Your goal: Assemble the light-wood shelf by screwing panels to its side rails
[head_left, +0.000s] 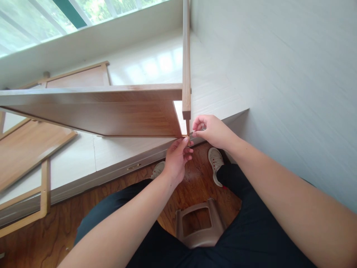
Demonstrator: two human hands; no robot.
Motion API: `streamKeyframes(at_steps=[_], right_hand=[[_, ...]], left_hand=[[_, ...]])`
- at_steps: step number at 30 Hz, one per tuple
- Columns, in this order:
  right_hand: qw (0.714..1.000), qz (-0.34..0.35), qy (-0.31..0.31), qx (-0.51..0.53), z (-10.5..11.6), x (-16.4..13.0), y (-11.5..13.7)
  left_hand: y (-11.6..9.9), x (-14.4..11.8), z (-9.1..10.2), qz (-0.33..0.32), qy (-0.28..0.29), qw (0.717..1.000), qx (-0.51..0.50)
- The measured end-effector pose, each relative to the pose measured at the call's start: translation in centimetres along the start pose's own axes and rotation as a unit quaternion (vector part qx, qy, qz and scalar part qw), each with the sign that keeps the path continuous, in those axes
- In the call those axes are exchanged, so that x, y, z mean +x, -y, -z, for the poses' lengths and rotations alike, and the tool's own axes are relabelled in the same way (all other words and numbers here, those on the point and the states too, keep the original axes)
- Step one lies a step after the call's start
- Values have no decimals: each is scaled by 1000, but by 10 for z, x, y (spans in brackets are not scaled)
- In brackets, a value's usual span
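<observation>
A wooden panel (134,117) with a thick top rail stands on edge on a pale ledge, joined at its right end to a wooden post (186,74). My left hand (176,158) is closed at the low corner of this wooden frame, with its thumb against the wood and its fingers curled behind. Just right of that corner, my right hand (213,130) has its thumb and fingers drawn together in a pinch. A small shiny bit shows between them, too small to name. The gap between my two hands is narrow.
Other wooden frame pieces (33,145) lie at the left, one reaching past the ledge's edge. A pale wall (292,74) closes off the right side. Below are a drawer front with a brass handle (134,166), a brown plastic stool (199,227) and my shoes.
</observation>
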State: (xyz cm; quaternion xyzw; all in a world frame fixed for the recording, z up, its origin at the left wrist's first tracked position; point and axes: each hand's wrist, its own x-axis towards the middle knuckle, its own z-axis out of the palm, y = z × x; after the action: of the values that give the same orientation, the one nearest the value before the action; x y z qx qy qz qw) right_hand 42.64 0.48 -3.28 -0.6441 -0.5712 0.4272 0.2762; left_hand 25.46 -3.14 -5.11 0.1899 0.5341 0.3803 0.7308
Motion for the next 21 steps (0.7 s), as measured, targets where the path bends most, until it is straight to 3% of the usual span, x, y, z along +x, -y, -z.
streamKeyframes(at_steps=[21], right_hand=[[999,-9,-5,-49,4,-2,2]], left_hand=[[0,2,-1,-5,-2,1000,7]])
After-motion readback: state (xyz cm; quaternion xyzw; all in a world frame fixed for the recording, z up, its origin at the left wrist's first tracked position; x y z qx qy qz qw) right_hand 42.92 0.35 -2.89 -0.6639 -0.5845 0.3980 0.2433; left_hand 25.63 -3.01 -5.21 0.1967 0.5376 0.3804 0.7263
